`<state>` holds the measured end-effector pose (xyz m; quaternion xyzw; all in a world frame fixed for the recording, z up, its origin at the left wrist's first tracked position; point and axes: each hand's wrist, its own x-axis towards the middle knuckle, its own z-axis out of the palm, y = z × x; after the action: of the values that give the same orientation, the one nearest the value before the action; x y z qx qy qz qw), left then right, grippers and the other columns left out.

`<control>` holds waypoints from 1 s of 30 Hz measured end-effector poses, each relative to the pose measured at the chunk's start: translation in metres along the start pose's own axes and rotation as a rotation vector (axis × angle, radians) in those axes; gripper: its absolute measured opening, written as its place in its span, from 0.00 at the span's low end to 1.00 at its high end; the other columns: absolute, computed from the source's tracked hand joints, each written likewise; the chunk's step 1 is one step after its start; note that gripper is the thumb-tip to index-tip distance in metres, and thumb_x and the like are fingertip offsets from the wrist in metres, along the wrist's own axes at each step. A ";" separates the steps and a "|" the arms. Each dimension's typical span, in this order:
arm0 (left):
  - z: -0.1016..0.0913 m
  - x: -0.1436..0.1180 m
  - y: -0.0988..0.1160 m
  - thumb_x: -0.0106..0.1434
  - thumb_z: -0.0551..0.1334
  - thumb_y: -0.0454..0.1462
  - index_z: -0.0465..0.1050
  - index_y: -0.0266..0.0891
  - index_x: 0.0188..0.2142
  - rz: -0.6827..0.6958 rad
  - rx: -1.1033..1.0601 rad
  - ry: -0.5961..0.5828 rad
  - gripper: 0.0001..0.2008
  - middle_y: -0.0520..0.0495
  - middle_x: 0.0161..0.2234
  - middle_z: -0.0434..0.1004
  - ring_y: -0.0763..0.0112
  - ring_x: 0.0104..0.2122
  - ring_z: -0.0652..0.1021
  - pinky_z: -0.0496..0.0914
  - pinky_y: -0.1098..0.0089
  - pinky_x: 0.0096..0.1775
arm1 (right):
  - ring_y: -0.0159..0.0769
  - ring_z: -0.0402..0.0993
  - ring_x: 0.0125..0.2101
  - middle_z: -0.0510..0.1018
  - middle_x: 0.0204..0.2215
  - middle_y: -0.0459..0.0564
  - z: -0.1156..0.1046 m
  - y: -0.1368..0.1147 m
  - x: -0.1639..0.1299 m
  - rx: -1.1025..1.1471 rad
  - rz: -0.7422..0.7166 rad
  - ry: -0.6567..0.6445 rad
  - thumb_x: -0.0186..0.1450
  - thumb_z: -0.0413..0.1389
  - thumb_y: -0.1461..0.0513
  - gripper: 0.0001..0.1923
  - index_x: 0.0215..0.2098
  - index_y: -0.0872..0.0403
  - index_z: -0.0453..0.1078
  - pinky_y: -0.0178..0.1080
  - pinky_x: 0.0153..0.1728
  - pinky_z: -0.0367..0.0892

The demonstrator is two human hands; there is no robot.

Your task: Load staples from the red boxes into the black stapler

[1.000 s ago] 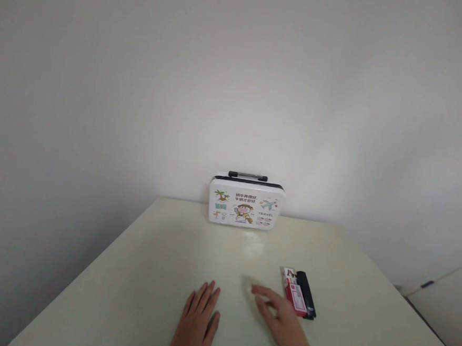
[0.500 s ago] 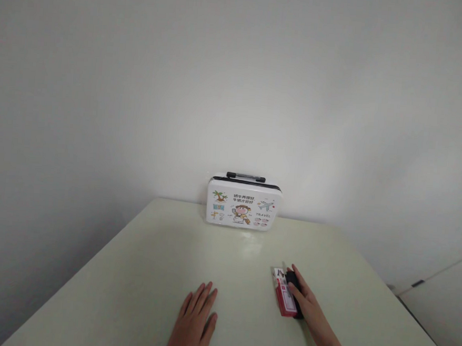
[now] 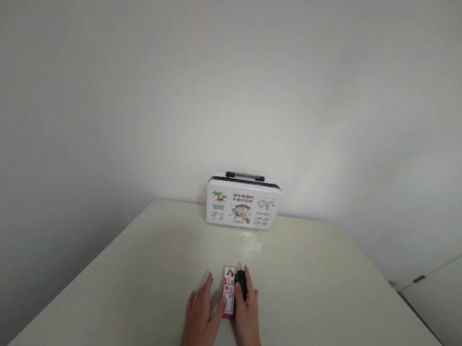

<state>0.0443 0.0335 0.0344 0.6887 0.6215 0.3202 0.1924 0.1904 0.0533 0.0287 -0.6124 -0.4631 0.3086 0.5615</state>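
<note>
My right hand is wrapped round a black object and a slim white-and-pink printed box, which lie side by side near the front of the table. The hand hides much of the black object, so its kind is not clear. On the box's far end is a small picture of a dark, hinged-looking item. My left hand rests just left of the box with fingers stretched out. Its thumb reaches the box's left edge and appears to touch it.
A white carry case with cartoon travel prints and a black handle stands upright at the back of the pale table, near the wall. A white surface with a dark handle is beyond the table's right side.
My right hand has brought the box and black object left to the middle and turned them straighter. My left hand has shifted slightly right, its thumb now at the box.
</note>
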 end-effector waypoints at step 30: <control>-0.050 0.009 -0.061 0.71 0.54 0.40 0.61 0.50 0.67 0.059 0.281 0.177 0.25 0.45 0.50 0.75 0.58 0.48 0.75 0.71 0.55 0.52 | 0.51 0.54 0.69 0.60 0.70 0.54 -0.060 0.023 -0.009 -0.243 -0.105 0.056 0.75 0.44 0.48 0.30 0.72 0.47 0.53 0.63 0.69 0.25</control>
<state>-0.0340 0.0447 0.0320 0.6957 0.6543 0.2950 0.0292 0.2461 0.0221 0.0155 -0.6590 -0.5128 0.2033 0.5112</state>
